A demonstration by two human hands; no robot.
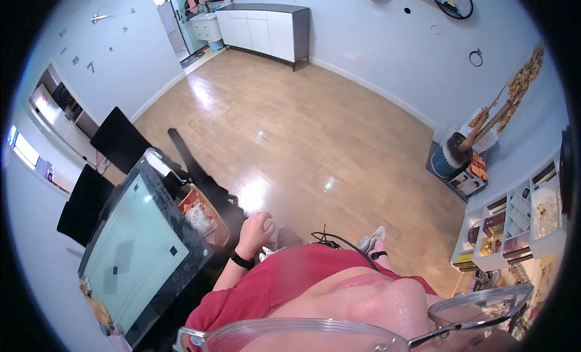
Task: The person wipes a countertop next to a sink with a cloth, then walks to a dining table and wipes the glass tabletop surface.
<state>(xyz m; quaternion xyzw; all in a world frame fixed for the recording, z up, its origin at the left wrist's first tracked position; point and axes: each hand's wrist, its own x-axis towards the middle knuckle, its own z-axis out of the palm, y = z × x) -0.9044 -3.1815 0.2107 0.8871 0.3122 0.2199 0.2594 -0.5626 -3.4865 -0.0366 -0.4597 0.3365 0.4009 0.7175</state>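
My left hand [257, 234] is lifted near the end of the glass-topped table, fingers loosely curled and apart, with nothing seen in it; a black band is round its wrist. My right hand [376, 246] hangs low at my side and holds a crumpled light grey cloth [372, 239]; its fingers are partly hidden, and a black band is round that wrist too. A black cable [340, 237] runs beside my red top. An orange-brown basket [217, 218] with a printed packet [199, 218] in it stands by the table, left of my left hand.
The dark-edged glass table [140, 247] is at the left, with black chairs [120, 141] beyond it. A white sideboard [268, 29] stands against the far wall. A potted dried plant [449, 157] and white shelves [504, 229] line the right side. Wooden floor [290, 125] lies ahead.
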